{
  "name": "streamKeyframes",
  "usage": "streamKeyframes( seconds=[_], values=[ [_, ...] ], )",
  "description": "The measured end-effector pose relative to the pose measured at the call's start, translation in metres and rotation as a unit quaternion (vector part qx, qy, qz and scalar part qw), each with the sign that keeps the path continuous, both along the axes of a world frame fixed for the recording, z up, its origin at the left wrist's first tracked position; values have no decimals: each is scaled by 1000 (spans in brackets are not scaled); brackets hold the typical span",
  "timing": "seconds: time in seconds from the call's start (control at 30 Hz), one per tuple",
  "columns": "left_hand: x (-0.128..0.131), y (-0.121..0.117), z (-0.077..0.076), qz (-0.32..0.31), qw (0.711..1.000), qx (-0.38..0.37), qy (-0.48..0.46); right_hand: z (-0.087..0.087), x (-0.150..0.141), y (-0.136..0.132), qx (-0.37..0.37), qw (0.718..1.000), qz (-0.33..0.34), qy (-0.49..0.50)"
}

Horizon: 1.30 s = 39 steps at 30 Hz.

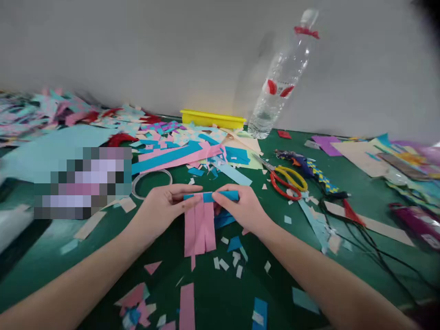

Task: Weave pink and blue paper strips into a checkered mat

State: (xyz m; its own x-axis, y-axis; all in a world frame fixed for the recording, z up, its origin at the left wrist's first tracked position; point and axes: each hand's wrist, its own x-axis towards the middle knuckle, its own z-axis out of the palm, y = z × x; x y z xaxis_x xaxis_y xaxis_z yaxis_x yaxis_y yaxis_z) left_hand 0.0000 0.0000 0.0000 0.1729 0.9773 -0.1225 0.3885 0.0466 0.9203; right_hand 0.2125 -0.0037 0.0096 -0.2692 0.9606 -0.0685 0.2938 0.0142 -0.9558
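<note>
Between my hands is a blue paper strip (208,197) with pink paper strips (200,227) hanging down from it. My left hand (170,201) pinches the left end where pink and blue meet, thumb in front and fingers behind. At the right, my right hand (242,206) grips the blue strip between thumb and fingers, and its end pokes out past the thumb. More blue paper (224,220) shows below my right hand, partly hidden. How the strips are joined cannot be made out.
Scissors (287,181) with red and yellow handles lie to the right. A roll of tape (151,183) lies left of my hands. Behind stand a yellow tray (213,120) and a tilted clear bottle (280,82). Paper scraps (237,259) litter the green table (275,293); dark cords (374,250) lie right.
</note>
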Motion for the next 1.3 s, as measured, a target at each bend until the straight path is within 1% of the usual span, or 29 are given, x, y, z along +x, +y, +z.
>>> streamKeyframes(
  seconds=[0.13,0.23,0.33,0.43,0.63,0.87,0.93,1.03,1.13,1.3],
  values=[
    [1,-2,1,-14,999,33,17,-2,-1,1,4,1000,1,5],
    [2,-3,3,-35,997,54,51,-5,0,2,10,1000,7,13],
    [3,-4,5,-53,995,55,69,-8,1,3,12,1000,20,18],
    [3,-4,4,-53,995,51,66,-8,1,4,6,999,29,17],
    [0,-2,1,-36,997,32,57,-6,2,5,0,999,37,11],
    [2,-2,5,-45,998,31,19,-10,5,6,17,998,50,34],
    [3,-2,4,-26,999,24,-3,-10,5,6,25,998,46,35],
    [4,-1,1,7,998,-14,-53,-8,4,6,26,999,40,23],
    [4,-1,0,17,996,-26,-88,-8,4,6,24,999,36,18],
    [4,0,6,9,999,18,-30,-9,5,8,34,998,45,26]
  ],
)
